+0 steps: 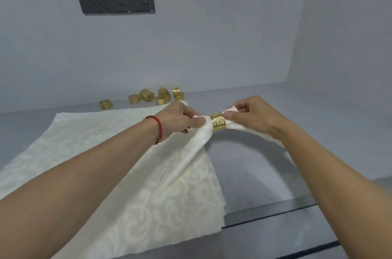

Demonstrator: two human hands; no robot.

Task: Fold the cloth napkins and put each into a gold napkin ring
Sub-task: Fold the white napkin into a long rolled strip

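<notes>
Napkin drawn through a gold ring above a grey surface (297,110).

A stack of flat cream napkins (106,152) covers the surface's left; the gathered napkin (191,146) rises from it into the gold ring (217,122). The left hand (178,118) pinches the cloth just left of the ring, the right hand (252,114) pinches the end poking out right. Spare rings (157,96) cluster by the wall.

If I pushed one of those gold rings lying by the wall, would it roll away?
Maybe. The spare gold napkin rings are round bands, so one lying on its side could roll. Most seem to stand on their flat edge, so a push would likely just slide them. They look like stiff openwork metal, probably light; the gold napkin ring on the napkin keeps its shape.
</notes>
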